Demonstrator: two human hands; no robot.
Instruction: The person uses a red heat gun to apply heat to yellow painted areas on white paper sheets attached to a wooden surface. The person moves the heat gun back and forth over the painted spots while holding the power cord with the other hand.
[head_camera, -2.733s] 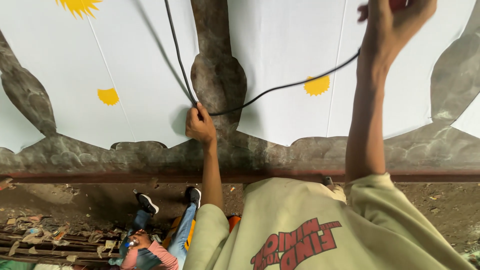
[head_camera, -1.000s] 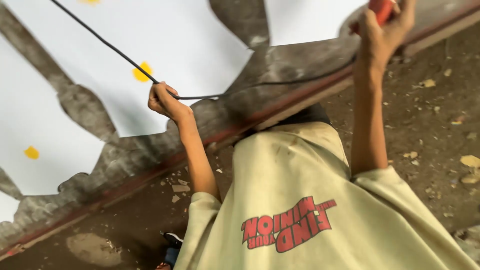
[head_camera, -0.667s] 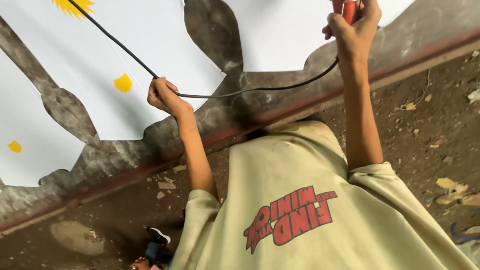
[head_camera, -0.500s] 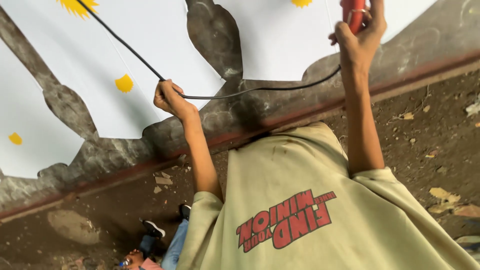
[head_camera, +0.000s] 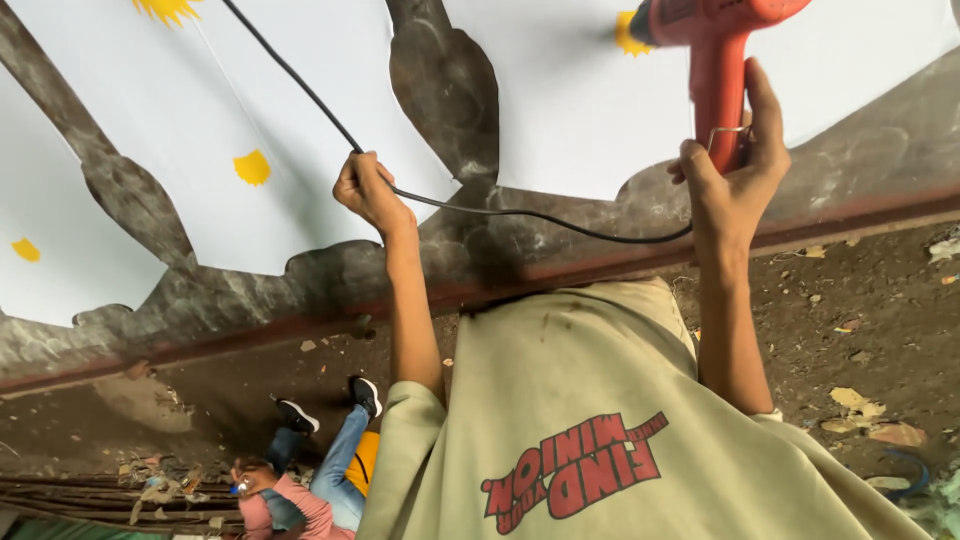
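Observation:
My right hand (head_camera: 735, 175) is shut on the handle of a red-orange power tool (head_camera: 715, 40), held up at the top right with its nose pointing left toward a yellow patch (head_camera: 628, 32). My left hand (head_camera: 372, 192) is shut on the tool's black cable (head_camera: 520, 213), which sags from the tool to that hand and then runs up to the top left. Both arms reach up from my beige printed shirt (head_camera: 600, 420). Behind the hands lie white sheets (head_camera: 200, 110) with yellow marks on a mottled grey surface (head_camera: 445, 90).
A red-brown edge (head_camera: 300, 325) runs along the grey surface, with dirt ground (head_camera: 880, 330) and dry leaves beyond. Another person in jeans, black shoes and a pink sleeve (head_camera: 300, 470) is at the bottom left, beside rods and litter (head_camera: 110, 490).
The view has swung and drawn closer. The red tool has come fully into view in my right hand. My left hand keeps hold of the cable.

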